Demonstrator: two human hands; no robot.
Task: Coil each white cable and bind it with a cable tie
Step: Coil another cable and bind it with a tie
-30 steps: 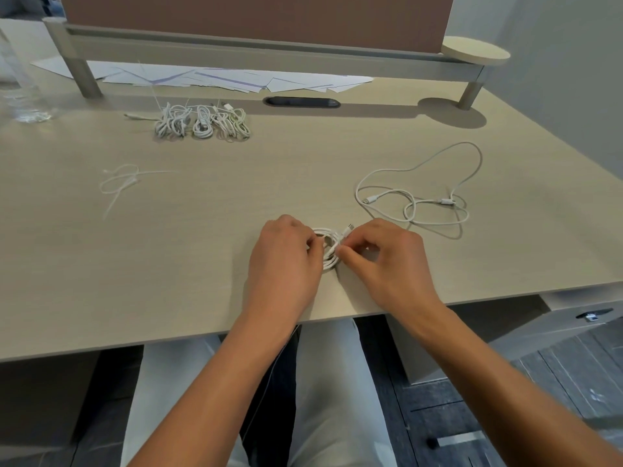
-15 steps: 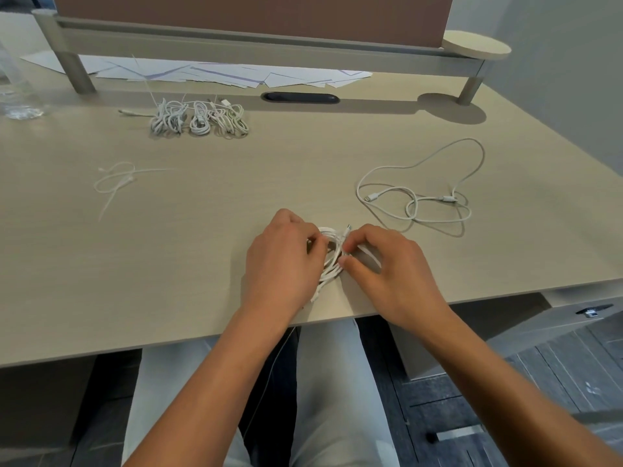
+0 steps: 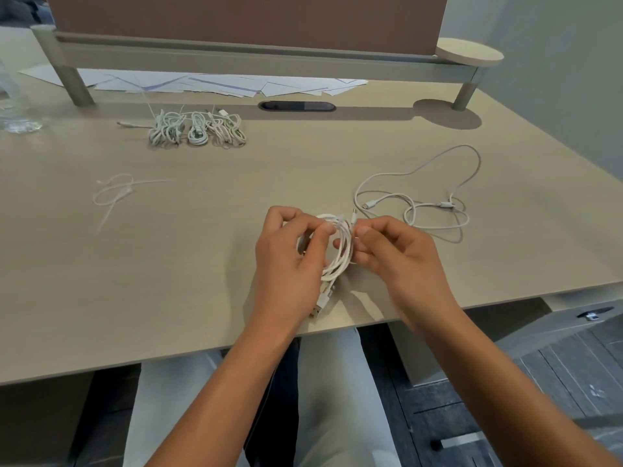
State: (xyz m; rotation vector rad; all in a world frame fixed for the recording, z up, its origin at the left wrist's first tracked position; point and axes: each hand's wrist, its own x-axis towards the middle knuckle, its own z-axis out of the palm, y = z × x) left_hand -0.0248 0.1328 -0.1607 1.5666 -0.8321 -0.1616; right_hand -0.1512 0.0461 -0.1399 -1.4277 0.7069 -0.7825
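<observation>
- The left hand (image 3: 290, 261) curls round the left side of a coiled white cable (image 3: 338, 251), thumb and forefinger pinching the top of the loop, low in the middle of the frame.
- The right hand (image 3: 394, 257) pinches the right side of the same coil with fingertips and thumb, where a small plug end sticks up.
- The coil hangs between both hands near the front edge of the desk (image 3: 202, 264); its USB plug (image 3: 318, 306) dangles down towards that edge.
- A loose white cable (image 3: 418, 197) sprawls just right of the hands, well inside the right desk edge.
- Loose cable ties (image 3: 114, 193) lie at centre left, with bare desk surface between them and the hands.
- Bound cable bundles (image 3: 199, 129) sit in a row at upper left, near the leg of a raised shelf (image 3: 256, 55).
- Papers (image 3: 236, 85) lie under the shelf; a dark cable slot (image 3: 296, 106) sits in front of them.
</observation>
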